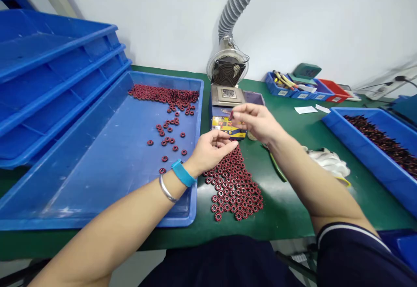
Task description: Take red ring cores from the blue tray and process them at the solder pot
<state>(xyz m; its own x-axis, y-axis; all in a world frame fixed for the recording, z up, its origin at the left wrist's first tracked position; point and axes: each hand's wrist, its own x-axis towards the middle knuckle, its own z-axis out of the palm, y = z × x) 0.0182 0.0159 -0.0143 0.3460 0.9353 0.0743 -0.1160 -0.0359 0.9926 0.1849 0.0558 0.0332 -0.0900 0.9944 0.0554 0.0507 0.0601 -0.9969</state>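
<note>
My right hand pinches a small red toothed ring core between thumb and fingertips, in front of a boxy heating unit with a lit digital display. Lower and to the left, my left hand hovers over the top of a pile of red toothed ring cores. Its thumb and fingers are apart, and I see nothing between them. The pile spreads over the green table. More ring cores are heaped and scattered in a large blue tray at the left.
Stacked blue trays stand far left. A grey duct hose hangs above the unit. Right of the pile lie green-handled pliers and white gloves. Farther right is a blue bin of dark parts; small tool bins sit behind.
</note>
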